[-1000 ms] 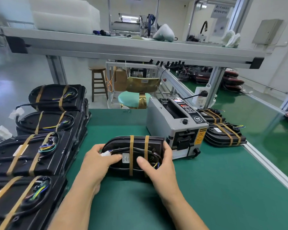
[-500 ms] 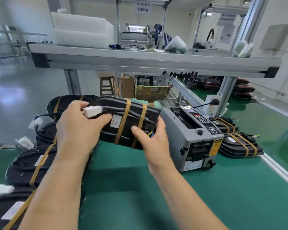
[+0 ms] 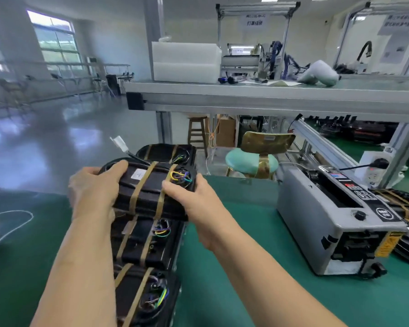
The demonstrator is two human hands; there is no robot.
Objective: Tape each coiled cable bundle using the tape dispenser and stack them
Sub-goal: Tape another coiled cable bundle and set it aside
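Stacked bundles (image 3: 141,300): lower centre, taped black units in a row on the green bench (image 3: 234,267).
Held bundle (image 3: 149,192): centre left, over that row; contact with the unit beneath cannot be told. Two tan tape bands (image 3: 142,185) wrap it.
Left hand (image 3: 92,190): fingers curled over its left end, gripping.
Right hand (image 3: 194,201): wrapped round its right end, thumb on top.
Step, likely stacking: lower it level, square to the unit below, and keep the white connector (image 3: 119,142) lead from being pinched.
Tape dispenser (image 3: 328,215): right, well apart.
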